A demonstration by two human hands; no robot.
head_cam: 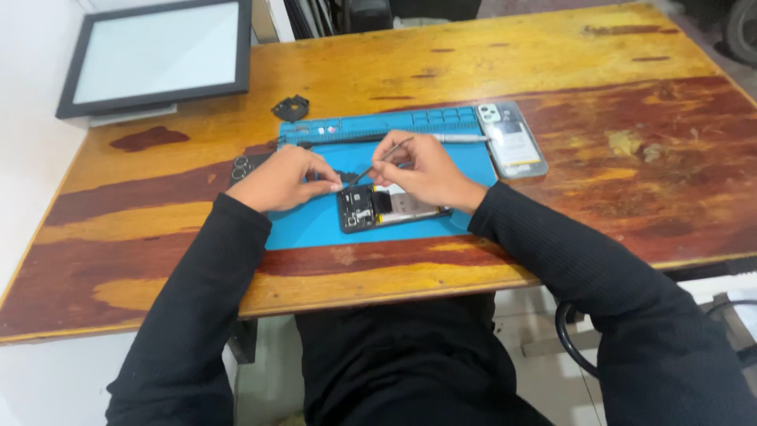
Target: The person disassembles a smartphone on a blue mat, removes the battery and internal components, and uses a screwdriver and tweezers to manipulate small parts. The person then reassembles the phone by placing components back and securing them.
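one opened phone, two hands on it

one opened phone (386,207) lies on the one blue mat (315,225) on the wooden surface (599,71). right hand (422,170) pinches one thin metal tool (382,156) with its tip at the phone's top end. left hand (284,177) is closed, fingertips pressed at the phone's corner. one back cover (512,140) sits at the mat's right edge, one black bracket (290,107) just above the mat, and one monitor (158,55) far left.

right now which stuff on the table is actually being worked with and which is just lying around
In use:
- opened phone
- thin tool in right hand
- left hand at the phone's corner
- blue mat

Lying about:
- clear phone case
- monitor
- small black part
- camera ring piece
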